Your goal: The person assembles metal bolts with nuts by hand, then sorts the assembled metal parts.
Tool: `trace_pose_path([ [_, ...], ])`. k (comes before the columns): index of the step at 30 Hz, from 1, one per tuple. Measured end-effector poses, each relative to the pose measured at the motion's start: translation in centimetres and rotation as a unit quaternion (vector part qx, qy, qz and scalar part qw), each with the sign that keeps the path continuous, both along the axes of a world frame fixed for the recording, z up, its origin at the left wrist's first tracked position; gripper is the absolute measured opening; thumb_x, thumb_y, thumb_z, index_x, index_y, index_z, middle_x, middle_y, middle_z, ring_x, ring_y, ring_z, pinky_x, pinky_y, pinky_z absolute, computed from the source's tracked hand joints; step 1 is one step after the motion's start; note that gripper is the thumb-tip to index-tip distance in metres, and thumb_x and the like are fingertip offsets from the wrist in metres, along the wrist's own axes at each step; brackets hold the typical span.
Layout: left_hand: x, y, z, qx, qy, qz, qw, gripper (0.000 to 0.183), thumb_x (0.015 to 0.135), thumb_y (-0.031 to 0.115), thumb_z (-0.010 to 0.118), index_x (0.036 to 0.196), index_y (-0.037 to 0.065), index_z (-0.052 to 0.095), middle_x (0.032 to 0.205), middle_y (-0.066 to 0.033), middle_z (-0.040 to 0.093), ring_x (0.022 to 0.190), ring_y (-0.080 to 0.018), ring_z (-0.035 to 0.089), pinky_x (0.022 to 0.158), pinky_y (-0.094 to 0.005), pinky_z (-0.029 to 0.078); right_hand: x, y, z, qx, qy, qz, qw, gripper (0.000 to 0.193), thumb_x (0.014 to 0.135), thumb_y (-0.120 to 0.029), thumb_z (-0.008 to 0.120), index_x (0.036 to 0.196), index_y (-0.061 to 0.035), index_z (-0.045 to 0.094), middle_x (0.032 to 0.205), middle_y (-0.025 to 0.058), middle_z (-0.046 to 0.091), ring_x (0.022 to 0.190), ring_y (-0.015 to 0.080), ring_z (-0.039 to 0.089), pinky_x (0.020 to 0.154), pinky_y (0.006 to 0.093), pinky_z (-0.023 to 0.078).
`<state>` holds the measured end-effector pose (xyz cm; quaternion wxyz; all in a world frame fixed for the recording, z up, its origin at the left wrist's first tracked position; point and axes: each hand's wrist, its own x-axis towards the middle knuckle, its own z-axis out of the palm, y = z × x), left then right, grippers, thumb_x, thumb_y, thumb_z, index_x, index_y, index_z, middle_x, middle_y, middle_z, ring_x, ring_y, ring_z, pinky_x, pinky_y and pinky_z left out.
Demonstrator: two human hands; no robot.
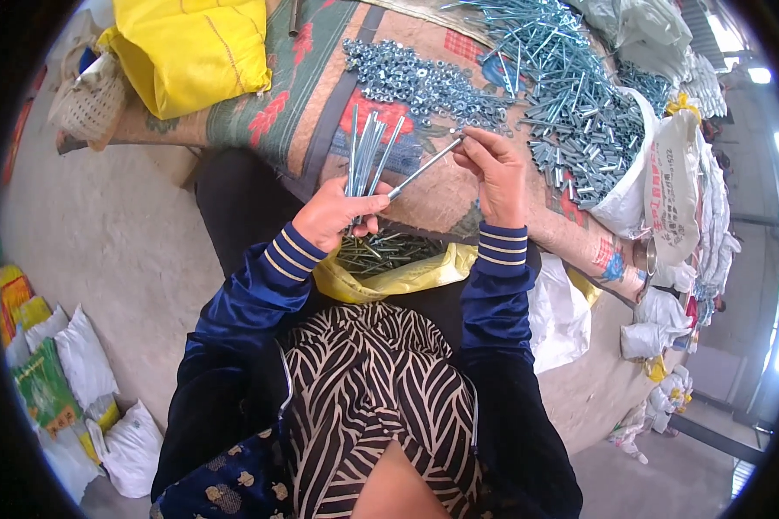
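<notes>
My left hand (pixel 342 213) is closed round a bundle of thin metal rods (pixel 370 156) that stand up in a fan above the fist. One more rod (pixel 428 169), thicker at its lower end, slants from the left thumb up to the right. My right hand (pixel 495 173) pinches the far end of that rod between thumb and forefinger, where a small shiny piece like a nut (pixel 456 132) shows. Below the hands, an open yellow sack (pixel 433 273) in my lap holds many similar metal rods (pixel 385 251). Beyond the hands lies a heap of small nuts (pixel 415 76).
A patterned cloth (pixel 307 69) covers the work surface. Loose rods (pixel 528 39) and short metal sleeves (pixel 584 138) spill from a white sack (pixel 634 195) at right. A yellow bag (pixel 190 60) and a basket (pixel 91 99) are at far left. Filled sacks (pixel 82 363) line the floor.
</notes>
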<state>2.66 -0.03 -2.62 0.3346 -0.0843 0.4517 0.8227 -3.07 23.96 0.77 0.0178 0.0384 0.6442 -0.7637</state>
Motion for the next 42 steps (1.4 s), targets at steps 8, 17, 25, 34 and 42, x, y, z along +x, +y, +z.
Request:
trace_pose_path([
  [8,0.0,0.2,-0.7,0.031,-0.015,0.023,0.999,0.025,0.083,0.011,0.067,0.103,0.001,0.058,0.080,-0.0043,0.059,0.059,-0.0103,0.056,0.047,-0.0221,0.038,0.8,-2.8,-0.1,0.382,0.268,-0.094,0.879,0.019,0.080,-0.001,0.065,0.099,-0.0017,0.067,0.084,0.0096,0.068,0.074,0.0169,0.065,0.067,0.0271,0.052],
  [17,-0.7,-1.3,1.1,0.019,0.022,0.090,0.996,0.025,0.085,0.013,0.064,0.106,0.002,0.055,0.081,-0.0067,0.059,0.057,-0.0101,0.052,0.047,-0.0210,0.038,-3.6,-5.2,-1.8,0.697,0.297,-0.108,0.644,0.014,0.072,-0.013,0.068,0.086,-0.0109,0.070,0.098,0.0082,0.064,0.100,0.0306,0.053,0.087,0.0431,0.040],
  [25,0.0,-2.0,0.7,-0.006,0.020,0.017,1.000,0.024,0.081,0.013,0.067,0.100,0.001,0.059,0.081,-0.0067,0.062,0.058,-0.0101,0.056,0.048,-0.0219,0.042,-1.7,-1.2,-0.3,0.064,-0.008,0.067,0.996,0.008,0.082,0.000,0.062,0.090,0.0008,0.065,0.089,0.0076,0.066,0.080,0.0148,0.062,0.072,0.0271,0.051],
  [34,-1.0,-1.2,1.7,0.022,0.016,-0.030,0.999,0.022,0.081,0.007,0.068,0.099,0.000,0.058,0.080,-0.0084,0.063,0.058,-0.0117,0.057,0.046,-0.0233,0.040,-0.9,1.5,1.4,-0.051,-0.008,0.143,0.988,0.015,0.081,0.004,0.061,0.096,0.0006,0.061,0.094,0.0094,0.064,0.081,0.0155,0.063,0.076,0.0283,0.052],
  [42,-0.7,-1.0,1.8,0.042,-0.003,-0.063,0.997,0.024,0.081,0.009,0.068,0.100,-0.002,0.058,0.082,-0.0100,0.062,0.058,-0.0112,0.056,0.046,-0.0236,0.040,0.1,2.3,1.8,-0.011,0.025,0.159,0.987,0.015,0.081,0.001,0.063,0.095,-0.0021,0.061,0.093,0.0053,0.061,0.081,0.0126,0.060,0.073,0.0246,0.050],
])
